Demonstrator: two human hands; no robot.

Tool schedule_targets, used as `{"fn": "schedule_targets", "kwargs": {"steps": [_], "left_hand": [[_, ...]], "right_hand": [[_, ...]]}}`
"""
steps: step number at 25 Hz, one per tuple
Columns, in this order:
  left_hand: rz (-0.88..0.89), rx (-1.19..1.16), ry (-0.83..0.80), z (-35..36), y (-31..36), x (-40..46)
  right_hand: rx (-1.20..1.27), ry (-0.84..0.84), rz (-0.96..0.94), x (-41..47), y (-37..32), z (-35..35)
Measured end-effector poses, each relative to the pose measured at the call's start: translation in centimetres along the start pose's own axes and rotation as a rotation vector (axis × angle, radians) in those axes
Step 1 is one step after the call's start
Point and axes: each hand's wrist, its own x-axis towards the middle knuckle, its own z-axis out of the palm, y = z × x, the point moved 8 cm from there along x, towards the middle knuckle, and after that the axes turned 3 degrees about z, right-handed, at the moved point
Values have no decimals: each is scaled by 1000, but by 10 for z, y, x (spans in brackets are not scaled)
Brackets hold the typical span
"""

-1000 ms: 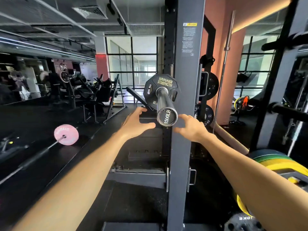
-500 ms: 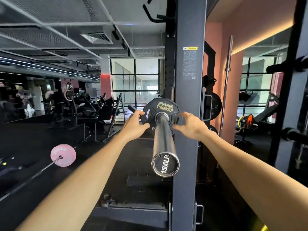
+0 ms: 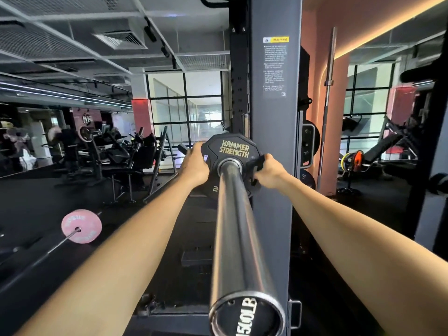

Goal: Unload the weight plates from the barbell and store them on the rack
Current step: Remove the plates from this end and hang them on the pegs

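While both hands, left hand [image 3: 195,163] and right hand [image 3: 269,169], grip the plate [image 3: 232,151] at centre frame, removal is starting; next, judged, slide it down the bar [image 3: 238,229].

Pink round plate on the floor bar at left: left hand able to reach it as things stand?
Probably not. The left hand grips the black Hammer Strength plate on the steel barbell sleeve; the pink round plate sits low and well off to the left.
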Motion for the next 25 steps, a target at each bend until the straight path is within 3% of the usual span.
{"fn": "schedule_targets", "kwargs": {"steps": [4,7,14,25], "left_hand": [[-87,101,-61,1,-6,-3],[-134,148,4,-11,-2,-23],[-74,278,106,-58,30,-93],[-44,269,121,-125,72,-223]], "right_hand": [[-17,110,-64,-5,-10,-11],[-132,119,-96,-19,-23,-20],[-213,150,-70,-92,-25,-43],[-284,161,-106,-232,-43,-89]]}}
